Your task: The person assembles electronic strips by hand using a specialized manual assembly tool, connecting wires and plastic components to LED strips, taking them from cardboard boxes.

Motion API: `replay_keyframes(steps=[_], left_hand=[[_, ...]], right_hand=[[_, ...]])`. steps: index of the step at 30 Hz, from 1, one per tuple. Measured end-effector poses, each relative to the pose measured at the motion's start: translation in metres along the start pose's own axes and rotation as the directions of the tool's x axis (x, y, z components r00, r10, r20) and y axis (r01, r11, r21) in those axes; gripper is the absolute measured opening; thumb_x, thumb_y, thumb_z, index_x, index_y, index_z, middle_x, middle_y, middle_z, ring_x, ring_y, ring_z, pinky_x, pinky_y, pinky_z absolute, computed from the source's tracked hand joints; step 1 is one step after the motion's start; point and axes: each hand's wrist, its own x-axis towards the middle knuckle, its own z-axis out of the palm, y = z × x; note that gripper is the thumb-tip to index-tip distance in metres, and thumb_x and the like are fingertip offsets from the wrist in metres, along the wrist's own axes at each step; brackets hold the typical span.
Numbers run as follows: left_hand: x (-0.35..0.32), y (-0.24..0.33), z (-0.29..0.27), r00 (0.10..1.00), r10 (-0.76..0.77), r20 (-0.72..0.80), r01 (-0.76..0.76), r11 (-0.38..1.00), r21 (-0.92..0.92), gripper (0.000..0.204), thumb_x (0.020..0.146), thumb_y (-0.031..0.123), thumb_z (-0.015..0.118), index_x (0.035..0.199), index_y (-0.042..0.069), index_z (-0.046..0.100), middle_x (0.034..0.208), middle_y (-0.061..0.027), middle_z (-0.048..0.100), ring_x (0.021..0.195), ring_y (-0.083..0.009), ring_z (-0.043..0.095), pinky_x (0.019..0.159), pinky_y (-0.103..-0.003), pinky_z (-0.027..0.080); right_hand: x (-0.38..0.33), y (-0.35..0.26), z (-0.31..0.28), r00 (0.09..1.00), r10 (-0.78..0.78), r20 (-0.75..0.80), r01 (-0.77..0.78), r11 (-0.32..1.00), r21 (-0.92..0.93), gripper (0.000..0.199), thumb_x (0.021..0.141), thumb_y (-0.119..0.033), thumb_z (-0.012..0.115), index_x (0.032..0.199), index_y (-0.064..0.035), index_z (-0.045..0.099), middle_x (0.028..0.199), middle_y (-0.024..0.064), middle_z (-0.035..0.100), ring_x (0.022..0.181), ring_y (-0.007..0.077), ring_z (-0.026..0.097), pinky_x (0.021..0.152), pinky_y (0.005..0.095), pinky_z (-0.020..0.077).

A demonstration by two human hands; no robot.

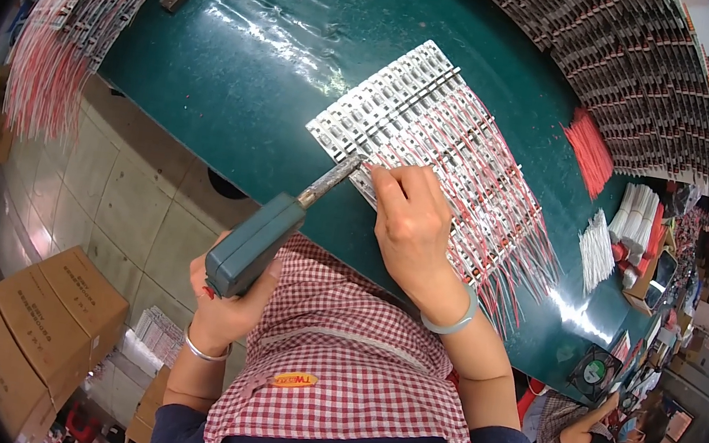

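Observation:
My left hand (229, 304) is wrapped round a dark green soldering gun (256, 240). The gun's metal barrel (330, 181) points up and to the right, its tip at the near left edge of a white circuit board panel (387, 101). Rows of small parts cover the panel, and red and white wires (498, 204) run from it toward the right. Just beside the gun's tip, my right hand (410, 220) pinches with thumb and forefinger over the panel. What lies between those fingertips is too small to make out.
The panel lies on a green table (240, 75). Stacked wired panels (630, 69) fill the far right, more (87, 20) the far left. Red wires (589, 153), white wire bundles (597, 251) and a small fan (594, 372) lie rightward. Cartons (48, 334) stand lower left. A co-worker (584, 440) sits lower right.

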Motion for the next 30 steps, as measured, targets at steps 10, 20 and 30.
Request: replay_keyframes(steps=[10,20,30], left_hand=[[0.002,0.004,-0.002,0.999,-0.028,0.045,0.026,0.999,0.038,0.016,0.077,-0.003,0.073,0.092,-0.004,0.066,0.081,-0.0078,0.064,0.064,-0.0138,0.060,0.060,-0.025,0.047],[-0.014,-0.010,-0.008,0.992,-0.117,-0.045,0.118,0.993,0.013,0.021,0.076,0.005,0.077,0.096,-0.002,0.070,0.081,-0.0099,0.070,0.067,-0.0185,0.067,0.062,-0.028,0.052],[-0.018,-0.008,-0.009,0.987,-0.141,-0.074,0.142,0.990,0.008,0.021,0.076,0.005,0.078,0.095,-0.002,0.072,0.081,-0.0114,0.072,0.070,-0.0193,0.070,0.064,-0.027,0.054]], right_hand=[[0.002,-0.004,-0.002,0.999,0.045,0.016,-0.044,0.999,-0.023,0.018,0.075,0.004,0.073,0.092,-0.0003,0.068,0.079,0.0089,0.056,0.073,0.0242,0.058,0.059,0.0357,0.0484],[0.001,-0.002,-0.001,1.000,0.021,0.024,-0.020,0.999,-0.025,0.026,0.070,0.006,0.065,0.096,0.0016,0.067,0.080,0.0096,0.052,0.076,0.0252,0.054,0.062,0.0344,0.0474],[-0.002,-0.001,0.001,0.997,-0.027,-0.069,0.026,1.000,-0.014,0.022,0.074,0.002,0.068,0.096,0.0005,0.067,0.083,0.0072,0.057,0.077,0.0237,0.055,0.062,0.0339,0.0471]])
